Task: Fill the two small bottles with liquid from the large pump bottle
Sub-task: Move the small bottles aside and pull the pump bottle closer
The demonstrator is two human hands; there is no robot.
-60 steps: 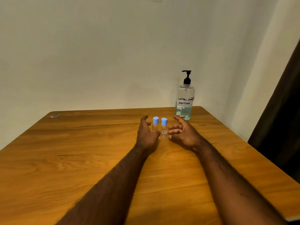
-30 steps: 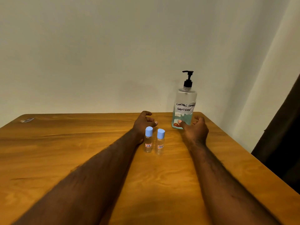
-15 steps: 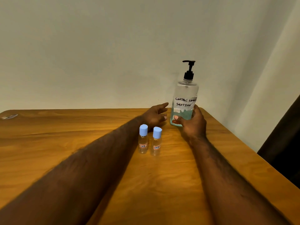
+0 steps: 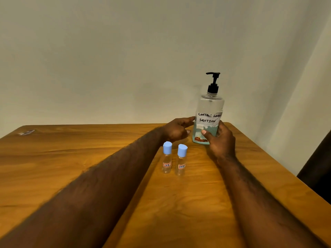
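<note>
The right hand [image 4: 221,142] is gripping the pump bottle [image 4: 209,108] low on its body, thumb across the front, near the table's [image 4: 71,149] far right corner. The left hand [image 4: 176,130] is touching its side with the forefinger, other fingers loosely curled. The left small bottle [image 4: 167,158] and right small bottle [image 4: 181,161] are standing capped just in front. Dragging the pump bottle nearer risks toppling them.

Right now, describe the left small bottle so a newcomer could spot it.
On the wooden table, find the large pump bottle at the far right, gripped by the right hand. Two small blue-capped bottles stand side by side before it. Yours is the left bottle, tagged seemingly 17B; its neighbour sits nearer the right hand.
</note>
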